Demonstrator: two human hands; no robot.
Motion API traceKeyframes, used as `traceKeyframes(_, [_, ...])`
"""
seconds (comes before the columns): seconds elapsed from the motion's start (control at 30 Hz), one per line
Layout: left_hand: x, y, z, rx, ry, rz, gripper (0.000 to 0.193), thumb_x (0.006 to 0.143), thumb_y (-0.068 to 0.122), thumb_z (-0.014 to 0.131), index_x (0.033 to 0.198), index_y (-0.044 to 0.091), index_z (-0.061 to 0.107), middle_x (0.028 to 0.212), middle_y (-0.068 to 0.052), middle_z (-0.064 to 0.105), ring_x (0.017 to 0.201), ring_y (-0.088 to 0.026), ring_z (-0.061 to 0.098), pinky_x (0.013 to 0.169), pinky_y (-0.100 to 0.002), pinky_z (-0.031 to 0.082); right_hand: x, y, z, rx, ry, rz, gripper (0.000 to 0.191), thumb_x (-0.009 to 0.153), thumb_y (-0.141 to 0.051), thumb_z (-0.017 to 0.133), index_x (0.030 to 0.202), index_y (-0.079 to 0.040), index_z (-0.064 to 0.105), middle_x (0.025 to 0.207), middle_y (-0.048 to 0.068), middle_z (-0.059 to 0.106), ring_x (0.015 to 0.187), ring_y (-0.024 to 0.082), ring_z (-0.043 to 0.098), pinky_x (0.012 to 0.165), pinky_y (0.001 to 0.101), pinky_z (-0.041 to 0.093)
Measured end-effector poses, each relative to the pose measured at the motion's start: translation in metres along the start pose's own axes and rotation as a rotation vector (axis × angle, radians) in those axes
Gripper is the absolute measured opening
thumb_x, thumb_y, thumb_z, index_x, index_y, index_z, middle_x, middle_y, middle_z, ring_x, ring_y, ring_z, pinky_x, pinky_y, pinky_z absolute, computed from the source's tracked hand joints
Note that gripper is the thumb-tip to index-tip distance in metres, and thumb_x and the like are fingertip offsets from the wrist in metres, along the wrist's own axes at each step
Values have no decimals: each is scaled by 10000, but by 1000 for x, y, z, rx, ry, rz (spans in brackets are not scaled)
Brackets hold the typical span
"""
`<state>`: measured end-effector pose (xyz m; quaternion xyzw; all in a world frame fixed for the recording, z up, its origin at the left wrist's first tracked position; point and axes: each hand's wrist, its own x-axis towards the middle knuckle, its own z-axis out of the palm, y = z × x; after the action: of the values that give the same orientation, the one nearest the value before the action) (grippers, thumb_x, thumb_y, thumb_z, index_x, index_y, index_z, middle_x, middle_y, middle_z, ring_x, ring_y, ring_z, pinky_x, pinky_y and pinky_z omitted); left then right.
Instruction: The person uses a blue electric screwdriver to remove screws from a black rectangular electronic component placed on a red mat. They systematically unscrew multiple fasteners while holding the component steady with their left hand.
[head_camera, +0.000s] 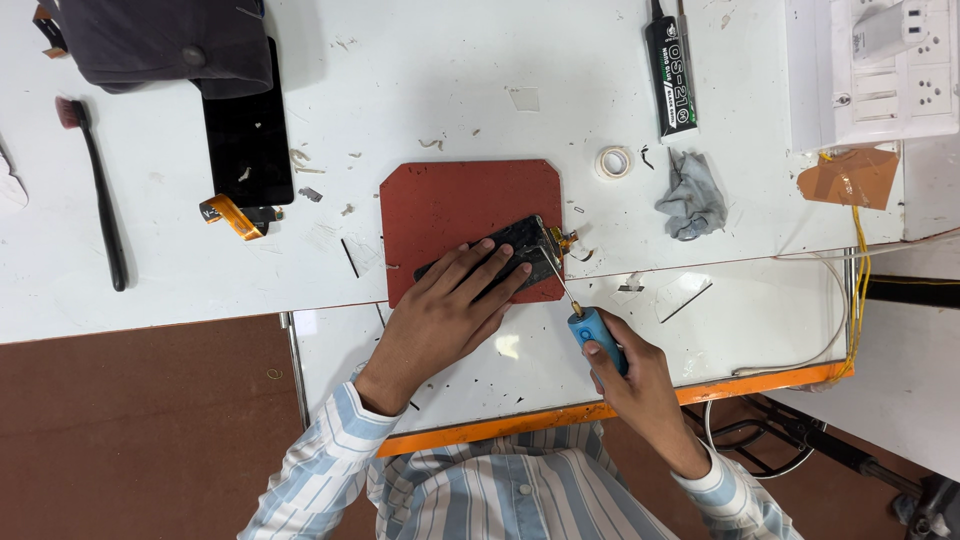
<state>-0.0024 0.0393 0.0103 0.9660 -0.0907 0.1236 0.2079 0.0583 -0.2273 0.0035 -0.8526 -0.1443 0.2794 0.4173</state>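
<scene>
Phone pinned flat, screwdriver at its corner

Phone (500, 257), dark and seemingly opened, lies tilted on the red mat (445, 205) in the middle of the white bench (450, 90). The mat likely gives it a grippy bed so it does not slide. The left hand (445, 310) lies across it, palm down, fingers (490, 262) spread and pressing on top rather than gripping. That looks like a brace to hold the phone steady against the tool's push. Its wrist is straight, the forearm coming up from the striped sleeve (320, 450).

The right hand (635, 375) is curled round the blue handle of a screwdriver (585, 318), fingers closed tight on it. The thin shaft slants up and left, its tip at the phone's right corner, beside an orange flex strip (562, 240). The wrist is cocked, holding the tool at a low angle.

Well apart sit a tape roll (614, 161), a grey rag (690, 195), a glue tube (670, 75), a black screen (247, 135) and a brush (100, 190).
</scene>
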Motion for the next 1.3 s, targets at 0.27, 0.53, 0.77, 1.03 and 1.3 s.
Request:
traceKeyframes(0.27, [0, 0, 0, -4, 0, 0, 454, 962, 322, 660, 1395, 196, 606, 1384, -71, 622, 1287, -281, 575, 1120, -439, 466, 1, -1, 1, 36, 13, 14, 554, 953, -434, 547, 1327, -28, 593, 530, 28, 544, 406, 93, 544, 382, 272, 412])
traceKeyframes(0.53, [2, 1, -3, 35, 1, 8, 441, 959, 315, 658, 1377, 177, 624, 1380, -78, 622, 1292, -283, 571, 1111, -436, 471, -2, 5, 8, 109, 59, -33, 510, 972, -375, 557, 1342, -24, 579, 605, 36, 589, 438, 91, 553, 399, 262, 432])
traceKeyframes(0.77, [2, 1, -5, 6, -4, 11, 432, 958, 312, 662, 1360, 157, 634, 1363, -85, 629, 1282, -282, 569, 1112, -433, 470, -3, 9, -4, 122, 157, -259, 417, 1014, -264, 532, 1335, 2, 544, 806, 50, 657, 513, 72, 597, 442, 237, 478])
traceKeyframes(1.03, [1, 0, -2, -20, 45, 4, 381, 961, 296, 676, 1310, 141, 661, 1361, -70, 642, 1306, -259, 575, 1135, -424, 463, 5, -6, 2, -167, 7, -147, 442, 932, -248, 627, 1320, -39, 596, 848, 144, 727, 586, 195, 689, 539, 325, 530])
traceKeyframes(1.3, [-1, 0, -1, -12, 34, 11, 404, 959, 307, 678, 1329, 146, 656, 1382, -52, 634, 1315, -244, 569, 1136, -405, 465, 7, -23, -1, -193, -35, -27, 448, 934, -292, 623, 1312, -53, 599, 730, 131, 685, 538, 209, 638, 532, 346, 503])
